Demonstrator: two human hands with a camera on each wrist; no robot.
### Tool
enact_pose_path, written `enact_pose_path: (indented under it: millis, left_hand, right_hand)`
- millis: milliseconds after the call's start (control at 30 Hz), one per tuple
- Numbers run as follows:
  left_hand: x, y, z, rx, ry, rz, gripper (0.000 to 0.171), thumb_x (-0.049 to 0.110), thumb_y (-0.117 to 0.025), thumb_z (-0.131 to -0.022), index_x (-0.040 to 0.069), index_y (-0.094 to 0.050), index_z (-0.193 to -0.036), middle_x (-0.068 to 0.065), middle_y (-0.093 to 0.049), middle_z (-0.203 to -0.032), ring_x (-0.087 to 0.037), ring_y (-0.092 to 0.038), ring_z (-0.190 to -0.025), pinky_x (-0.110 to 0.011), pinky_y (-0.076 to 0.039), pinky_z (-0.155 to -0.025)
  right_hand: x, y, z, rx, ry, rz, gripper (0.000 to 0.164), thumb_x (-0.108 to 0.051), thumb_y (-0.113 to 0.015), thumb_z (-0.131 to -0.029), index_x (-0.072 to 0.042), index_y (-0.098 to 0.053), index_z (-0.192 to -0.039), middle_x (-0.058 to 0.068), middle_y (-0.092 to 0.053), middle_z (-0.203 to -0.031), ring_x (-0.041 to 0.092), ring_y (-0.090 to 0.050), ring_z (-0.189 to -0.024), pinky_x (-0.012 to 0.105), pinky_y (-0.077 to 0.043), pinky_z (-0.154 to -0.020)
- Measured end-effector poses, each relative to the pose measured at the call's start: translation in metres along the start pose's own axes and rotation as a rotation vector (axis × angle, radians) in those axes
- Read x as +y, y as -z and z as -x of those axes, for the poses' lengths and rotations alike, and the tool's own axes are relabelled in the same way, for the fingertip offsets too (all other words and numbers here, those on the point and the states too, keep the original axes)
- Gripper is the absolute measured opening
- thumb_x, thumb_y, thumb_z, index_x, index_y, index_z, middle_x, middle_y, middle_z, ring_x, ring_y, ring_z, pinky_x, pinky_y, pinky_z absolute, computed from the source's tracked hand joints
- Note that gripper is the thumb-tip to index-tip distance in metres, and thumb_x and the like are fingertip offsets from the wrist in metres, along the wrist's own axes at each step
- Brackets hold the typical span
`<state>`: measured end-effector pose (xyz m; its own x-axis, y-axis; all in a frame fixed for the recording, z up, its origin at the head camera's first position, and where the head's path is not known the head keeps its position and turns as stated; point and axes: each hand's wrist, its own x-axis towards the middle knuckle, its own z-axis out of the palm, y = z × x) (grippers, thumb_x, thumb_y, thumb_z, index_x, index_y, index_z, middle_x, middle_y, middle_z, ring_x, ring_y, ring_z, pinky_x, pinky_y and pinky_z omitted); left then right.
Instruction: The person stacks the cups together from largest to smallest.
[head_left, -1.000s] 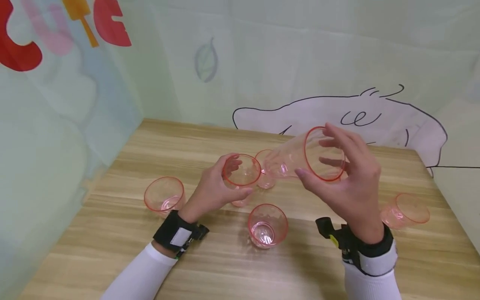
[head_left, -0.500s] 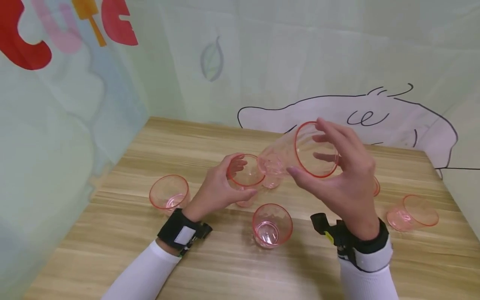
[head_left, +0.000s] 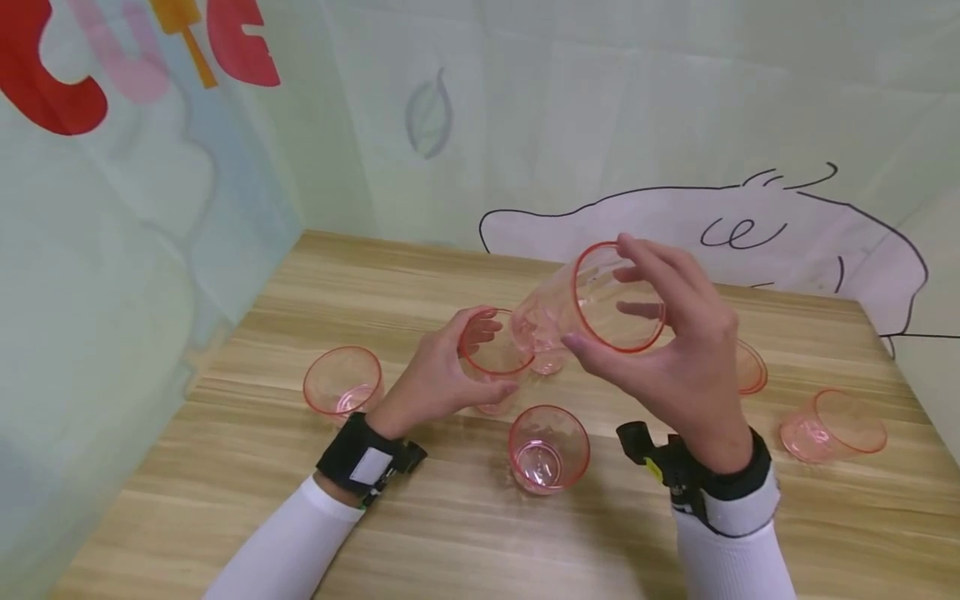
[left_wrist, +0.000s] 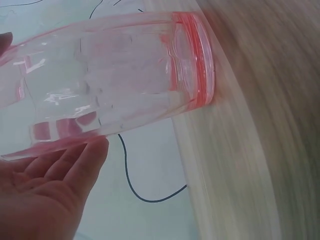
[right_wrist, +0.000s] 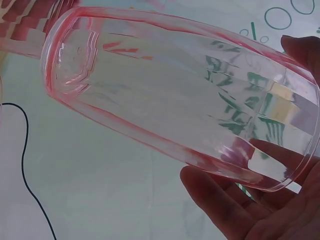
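Observation:
In the head view my left hand (head_left: 446,375) grips a clear pink tumbler (head_left: 491,371), its mouth facing up toward the camera. My right hand (head_left: 675,342) holds a taller-looking clear pink tumbler (head_left: 551,304) near its rim, thumb below and fingers over the far side. This one is tilted, base down to the left, and the base overlaps the rim of the left hand's tumbler in this view. The left wrist view shows the left tumbler's thick base (left_wrist: 200,60) with fingers (left_wrist: 90,160) along its side. In the right wrist view, the right tumbler's base (right_wrist: 62,55) is close to another pink glass (right_wrist: 30,27).
More pink tumblers stand on the wooden table (head_left: 420,533): one at left (head_left: 342,383), a front-middle tumbler (head_left: 549,450), and a far-right tumbler (head_left: 832,425). A partly hidden pink glass (head_left: 752,367) shows behind my right hand. A printed cloth (head_left: 600,108) hangs behind.
My right hand has moved left, bringing its tumbler's base over to the rim of the left hand's tumbler. The left hand keeps its grip. The view has shifted slightly left.

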<state>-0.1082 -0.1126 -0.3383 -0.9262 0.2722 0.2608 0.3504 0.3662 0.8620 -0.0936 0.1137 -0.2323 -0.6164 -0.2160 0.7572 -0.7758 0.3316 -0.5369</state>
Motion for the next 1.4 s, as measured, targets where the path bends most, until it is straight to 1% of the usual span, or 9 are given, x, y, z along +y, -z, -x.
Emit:
enact_pose_path:
  millis: [133, 200, 333, 433, 533, 633, 933, 1167, 1400]
  left_hand:
    - [-0.006, 0.0, -0.001, -0.001, -0.008, 0.01, 0.077, 0.019, -0.084, -0.067, 0.006, -0.043, -0.131, -0.008, -0.058, -0.121, -0.013, -0.054, -0.108, -0.031, -0.046, -0.089]
    - [-0.014, -0.001, -0.002, 0.002, -0.009, 0.009, 0.078, 0.023, -0.084, -0.066, 0.01, -0.043, -0.131, -0.003, -0.059, -0.119, -0.011, -0.055, -0.106, -0.031, -0.046, -0.088]
    - [-0.032, -0.005, -0.004, 0.01, -0.005, -0.005, 0.081, 0.035, -0.084, -0.064, 0.02, -0.042, -0.131, 0.008, -0.058, -0.115, -0.009, -0.056, -0.101, -0.035, -0.048, -0.085]
    - [-0.04, -0.006, -0.004, 0.016, -0.008, -0.015, 0.084, 0.043, -0.083, -0.062, 0.023, -0.041, -0.132, 0.009, -0.058, -0.113, -0.01, -0.057, -0.099, -0.039, -0.049, -0.083]
    - [-0.041, -0.006, -0.005, 0.017, -0.01, -0.024, 0.084, 0.046, -0.082, -0.062, 0.024, -0.041, -0.132, 0.009, -0.058, -0.113, -0.011, -0.057, -0.098, -0.04, -0.05, -0.083]
    - [-0.041, -0.005, -0.006, 0.014, -0.005, -0.035, 0.085, 0.047, -0.082, -0.062, 0.025, -0.04, -0.133, 0.009, -0.058, -0.113, -0.009, -0.056, -0.098, -0.039, -0.05, -0.083]
    - [-0.04, -0.006, -0.005, 0.017, 0.012, -0.056, 0.085, 0.044, -0.083, -0.062, 0.024, -0.04, -0.133, 0.009, -0.058, -0.11, -0.009, -0.057, -0.095, -0.038, -0.05, -0.081]
    - [-0.04, -0.008, -0.007, 0.026, 0.013, -0.064, 0.085, 0.044, -0.083, -0.062, 0.023, -0.041, -0.132, 0.008, -0.058, -0.11, -0.009, -0.057, -0.094, -0.036, -0.05, -0.081]
    - [-0.039, -0.01, -0.006, 0.043, 0.019, -0.087, 0.083, 0.047, -0.082, -0.061, 0.027, -0.043, -0.131, 0.01, -0.059, -0.11, -0.006, -0.056, -0.095, -0.031, -0.048, -0.082]
  right_hand:
    - [-0.001, -0.002, -0.001, -0.01, 0.0, -0.016, 0.074, 0.0, -0.084, -0.054, 0.004, -0.056, -0.122, 0.015, -0.058, -0.114, 0.027, -0.058, -0.095, 0.031, -0.054, -0.071]
    - [-0.001, -0.003, -0.002, -0.016, -0.001, -0.026, 0.075, 0.0, -0.084, -0.053, 0.005, -0.056, -0.123, 0.016, -0.058, -0.114, 0.027, -0.058, -0.096, 0.032, -0.054, -0.071]
    - [-0.002, -0.006, -0.003, -0.041, -0.003, -0.043, 0.077, 0.001, -0.085, -0.053, 0.005, -0.055, -0.124, 0.016, -0.057, -0.116, 0.023, -0.058, -0.097, 0.033, -0.054, -0.07]
    - [-0.003, -0.009, -0.003, -0.066, -0.004, -0.058, 0.077, 0.001, -0.085, -0.053, 0.006, -0.055, -0.124, 0.016, -0.056, -0.117, 0.021, -0.058, -0.098, 0.032, -0.054, -0.07]
    - [-0.003, -0.012, -0.003, -0.079, -0.004, -0.065, 0.077, 0.001, -0.086, -0.053, 0.006, -0.055, -0.123, 0.017, -0.056, -0.117, 0.021, -0.059, -0.098, 0.029, -0.054, -0.07]
    - [-0.004, -0.014, -0.003, -0.086, -0.007, -0.071, 0.077, 0.001, -0.086, -0.052, 0.007, -0.055, -0.122, 0.019, -0.055, -0.116, 0.023, -0.059, -0.098, 0.03, -0.054, -0.071]
    - [-0.002, -0.02, 0.0, -0.11, -0.038, -0.11, 0.083, 0.004, -0.087, -0.05, 0.006, -0.052, -0.126, 0.02, -0.052, -0.117, 0.027, -0.057, -0.103, 0.031, -0.053, -0.076]
    - [0.001, -0.024, 0.001, -0.14, -0.035, -0.103, 0.084, 0.004, -0.087, -0.052, 0.006, -0.05, -0.127, 0.019, -0.052, -0.119, 0.026, -0.056, -0.106, 0.031, -0.052, -0.077]
    - [0.004, -0.029, 0.002, -0.18, -0.016, -0.091, 0.084, 0.002, -0.088, -0.051, 0.008, -0.05, -0.125, 0.017, -0.056, -0.116, 0.021, -0.057, -0.108, 0.029, -0.052, -0.077]
